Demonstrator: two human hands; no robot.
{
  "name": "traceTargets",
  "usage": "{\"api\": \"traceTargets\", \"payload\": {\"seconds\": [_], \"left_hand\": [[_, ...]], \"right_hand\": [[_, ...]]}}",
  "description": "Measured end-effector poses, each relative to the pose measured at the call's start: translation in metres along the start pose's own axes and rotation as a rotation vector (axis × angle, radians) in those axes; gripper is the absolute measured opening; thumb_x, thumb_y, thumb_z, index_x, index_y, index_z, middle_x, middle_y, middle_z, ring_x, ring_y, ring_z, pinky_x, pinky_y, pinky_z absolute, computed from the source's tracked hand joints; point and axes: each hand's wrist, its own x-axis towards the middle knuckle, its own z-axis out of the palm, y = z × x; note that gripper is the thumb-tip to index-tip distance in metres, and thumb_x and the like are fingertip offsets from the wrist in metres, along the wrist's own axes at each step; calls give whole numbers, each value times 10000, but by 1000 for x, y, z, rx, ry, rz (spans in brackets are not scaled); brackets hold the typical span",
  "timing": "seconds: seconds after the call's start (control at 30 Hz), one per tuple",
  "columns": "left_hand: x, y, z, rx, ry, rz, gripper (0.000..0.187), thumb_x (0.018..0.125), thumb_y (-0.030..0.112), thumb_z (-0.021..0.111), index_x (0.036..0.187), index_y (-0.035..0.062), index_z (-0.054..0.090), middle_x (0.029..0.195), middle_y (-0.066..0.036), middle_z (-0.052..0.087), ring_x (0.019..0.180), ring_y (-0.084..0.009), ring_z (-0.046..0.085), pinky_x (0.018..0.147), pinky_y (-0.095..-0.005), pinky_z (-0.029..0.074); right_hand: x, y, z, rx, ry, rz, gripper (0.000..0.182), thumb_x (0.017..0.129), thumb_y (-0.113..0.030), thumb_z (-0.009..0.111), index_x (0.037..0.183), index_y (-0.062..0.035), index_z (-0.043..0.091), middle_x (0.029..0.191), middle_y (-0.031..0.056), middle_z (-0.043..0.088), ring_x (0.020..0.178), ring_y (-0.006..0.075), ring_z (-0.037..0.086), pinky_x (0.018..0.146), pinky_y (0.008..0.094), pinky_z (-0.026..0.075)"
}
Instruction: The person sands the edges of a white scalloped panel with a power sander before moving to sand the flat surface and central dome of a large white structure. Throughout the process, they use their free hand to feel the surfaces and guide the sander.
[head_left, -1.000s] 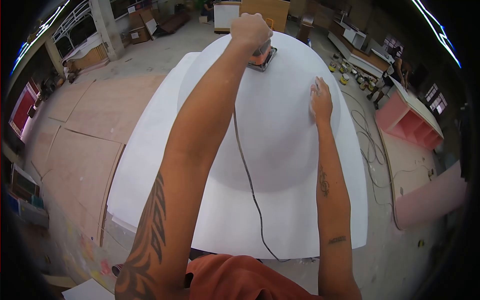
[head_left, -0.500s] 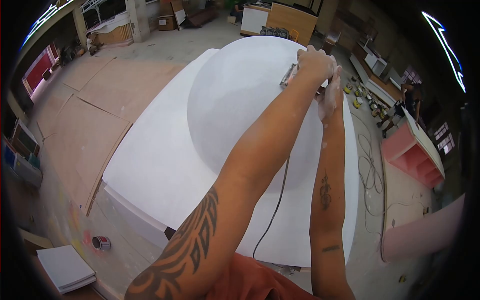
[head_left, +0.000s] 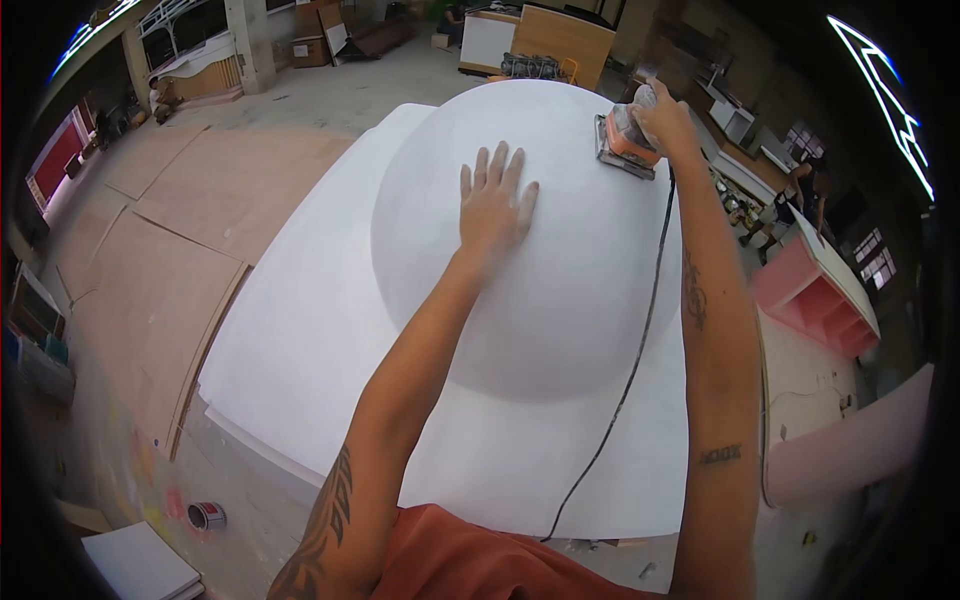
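Observation:
A large white dome point(head_left: 560, 290) rises from a broad white panel point(head_left: 300, 300) in front of me. My left hand point(head_left: 492, 205) lies flat on the dome's upper left, fingers spread and dusty. At the upper right, my right hand point(head_left: 668, 118) grips an orange electric sander point(head_left: 628, 140), whose dark square pad rests on the dome near its edge. From the sander a black cord point(head_left: 640, 350) runs down over the dome and panel toward my body.
Brown boards point(head_left: 150, 310) cover the floor at left. A paint can point(head_left: 206, 516) and white sheets point(head_left: 142, 562) are at lower left. On the right stand a pink shelf unit point(head_left: 815, 295) and a curved pink panel point(head_left: 850, 450). Another person point(head_left: 800, 195) works beside the shelf.
My left hand has come off the sander area and moved left and down onto the dome's surface. The sander, in my right hand, now shows clearly, and the cord has swung right.

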Motion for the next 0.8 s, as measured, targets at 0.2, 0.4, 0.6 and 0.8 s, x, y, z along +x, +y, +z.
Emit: {"api": "traceTargets", "payload": {"seconds": [0.2,0.4,0.6,0.8], "left_hand": [[-37,15,-9,-82,-48,-249,643,1088,439,511,1620,87,440,1716,-152,359,1615,-378,243,1324,-544,137],[-56,43,0,-136,-62,-206,646,1080,396,540,1626,72,421,1717,-140,357,1628,-365,205,1331,-543,124],[-45,88,54,-194,-23,-211,593,1067,328,579,1593,81,465,1693,-132,394,1616,-354,244,1327,-546,152],[-43,82,64,-279,19,-205,532,1044,225,599,1547,76,507,1683,-132,407,1601,-354,287,1322,-543,179]], "right_hand": [[46,-23,7,-234,6,81,763,906,-413,712,1622,-358,453,1565,239,520,1368,406,609,1108,541,511],[71,-44,19,-315,-5,-43,754,912,-461,727,1614,-383,463,1567,200,532,1366,396,613,1111,537,513],[76,-57,41,-321,-22,-256,695,905,-430,738,1565,-429,519,1504,167,580,1301,387,660,1072,518,547],[28,-108,72,-310,-71,-513,683,873,-299,751,1526,-404,580,1419,170,603,1209,398,708,987,493,597]]}}
